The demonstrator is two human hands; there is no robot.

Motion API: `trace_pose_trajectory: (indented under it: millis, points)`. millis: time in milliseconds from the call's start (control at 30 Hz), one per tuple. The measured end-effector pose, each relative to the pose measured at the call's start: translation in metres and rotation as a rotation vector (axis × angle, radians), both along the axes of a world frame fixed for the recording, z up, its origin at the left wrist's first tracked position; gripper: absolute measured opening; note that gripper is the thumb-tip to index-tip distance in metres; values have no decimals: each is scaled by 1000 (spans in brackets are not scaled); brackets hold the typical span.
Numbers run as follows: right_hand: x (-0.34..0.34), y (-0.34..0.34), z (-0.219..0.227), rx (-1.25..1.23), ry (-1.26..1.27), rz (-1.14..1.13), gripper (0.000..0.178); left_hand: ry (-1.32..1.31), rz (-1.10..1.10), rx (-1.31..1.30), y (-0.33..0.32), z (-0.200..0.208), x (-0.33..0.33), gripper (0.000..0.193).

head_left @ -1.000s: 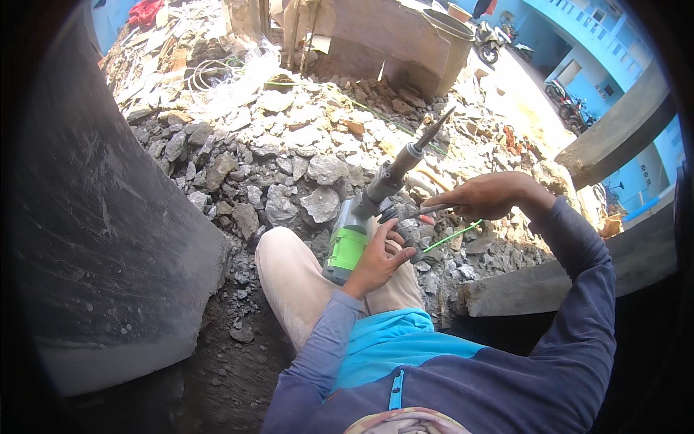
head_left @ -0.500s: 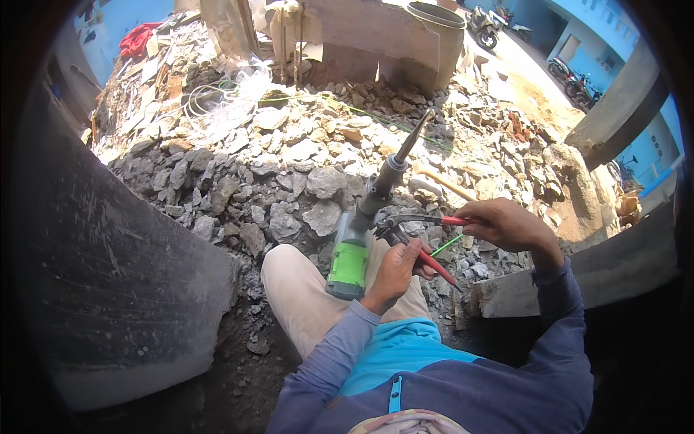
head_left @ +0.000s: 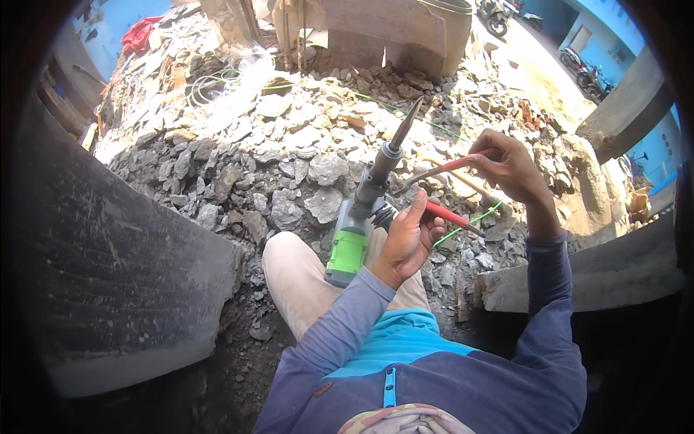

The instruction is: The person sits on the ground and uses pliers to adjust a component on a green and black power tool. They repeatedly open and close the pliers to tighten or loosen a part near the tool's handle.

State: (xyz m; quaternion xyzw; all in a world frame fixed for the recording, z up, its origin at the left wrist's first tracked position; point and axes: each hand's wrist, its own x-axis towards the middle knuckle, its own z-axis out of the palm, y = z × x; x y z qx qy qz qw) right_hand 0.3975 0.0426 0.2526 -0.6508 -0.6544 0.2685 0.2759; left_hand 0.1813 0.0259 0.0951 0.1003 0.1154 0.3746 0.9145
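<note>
The left hand [head_left: 406, 242] and right hand [head_left: 512, 168] each grip one red handle of wide-open pliers [head_left: 434, 189] beside the green-and-grey hammer drill [head_left: 359, 231] on the lap; closing them on the drill looks next.

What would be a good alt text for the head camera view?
A seated person's left hand steadies a green demolition hammer lying on their lap, while the right hand holds red-handled pliers at its collar. Broken stone rubble lies in front.

Your drill [head_left: 359, 230] had a bright green and grey body with a dark metal bit. Plier handles [head_left: 450, 189] were red. Rubble [head_left: 289, 173] was grey. Your trousers [head_left: 303, 286] were beige, sleeves [head_left: 340, 333] blue-grey, shirt [head_left: 401, 341] turquoise.
</note>
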Motion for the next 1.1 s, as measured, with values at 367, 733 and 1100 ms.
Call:
trace_pose_trajectory:
  millis: [367,733,1100]
  points:
    - [-1,17,-12,33,5,10,16,15,138,-50,11,6,7,37]
    - [17,13,-29,42,409,201,86,-89,182,-63,15,24,14,32]
    - [-41,-7,-43,146,688,192,140,-17,235,-43,10,28,14,49]
